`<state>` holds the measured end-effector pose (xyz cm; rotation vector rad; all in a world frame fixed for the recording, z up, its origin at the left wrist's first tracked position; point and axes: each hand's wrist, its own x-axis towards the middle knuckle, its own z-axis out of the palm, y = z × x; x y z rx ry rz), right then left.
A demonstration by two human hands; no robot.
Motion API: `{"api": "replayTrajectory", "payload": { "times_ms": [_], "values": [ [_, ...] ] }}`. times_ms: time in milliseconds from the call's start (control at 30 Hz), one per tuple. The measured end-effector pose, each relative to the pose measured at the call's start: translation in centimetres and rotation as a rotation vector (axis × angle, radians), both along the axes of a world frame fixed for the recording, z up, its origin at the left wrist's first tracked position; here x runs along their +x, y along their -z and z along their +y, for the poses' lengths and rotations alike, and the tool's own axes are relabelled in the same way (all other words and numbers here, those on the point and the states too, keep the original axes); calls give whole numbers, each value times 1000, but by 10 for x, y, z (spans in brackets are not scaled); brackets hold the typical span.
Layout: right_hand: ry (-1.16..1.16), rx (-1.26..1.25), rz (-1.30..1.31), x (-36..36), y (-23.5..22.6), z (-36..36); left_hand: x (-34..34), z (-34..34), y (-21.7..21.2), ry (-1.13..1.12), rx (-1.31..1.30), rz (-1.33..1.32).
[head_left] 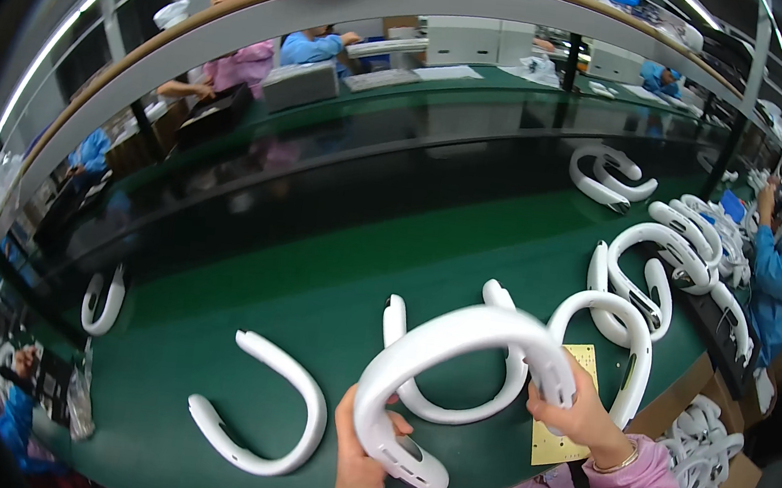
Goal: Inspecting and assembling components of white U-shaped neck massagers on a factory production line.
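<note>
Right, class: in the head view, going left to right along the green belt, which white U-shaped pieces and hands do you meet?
Small U-shaped piece at the far left → open U-shaped piece lying flat → left hand → held U-shaped piece → right hand → pile of white pieces at the far right.

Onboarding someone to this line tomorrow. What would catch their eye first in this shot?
First, the big white U-shaped band held up at the bottom centre, the left hand gripping one end and the right hand the other. Next, more white bands lie on the green table: one to the left of the hands and a cluster toward the right edge. A yellow card lies under the right hand.
</note>
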<state>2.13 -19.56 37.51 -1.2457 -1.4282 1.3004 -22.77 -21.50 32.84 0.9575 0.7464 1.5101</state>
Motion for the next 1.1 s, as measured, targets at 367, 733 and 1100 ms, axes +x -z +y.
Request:
{"api": "replayTrajectory", "payload": {
  "times_ms": [367, 733, 1100],
  "values": [
    [-311, 118, -368, -38, -80, -24, 10, 15, 30, -79, -436, -306],
    [-365, 508, -334, -13, -84, -49, 48, -16, 43, 141, -557, -454],
    [-153, 924, 156, 38, -26, -21, 43, -77, -38, 237, -54, 98]
  ]
}}
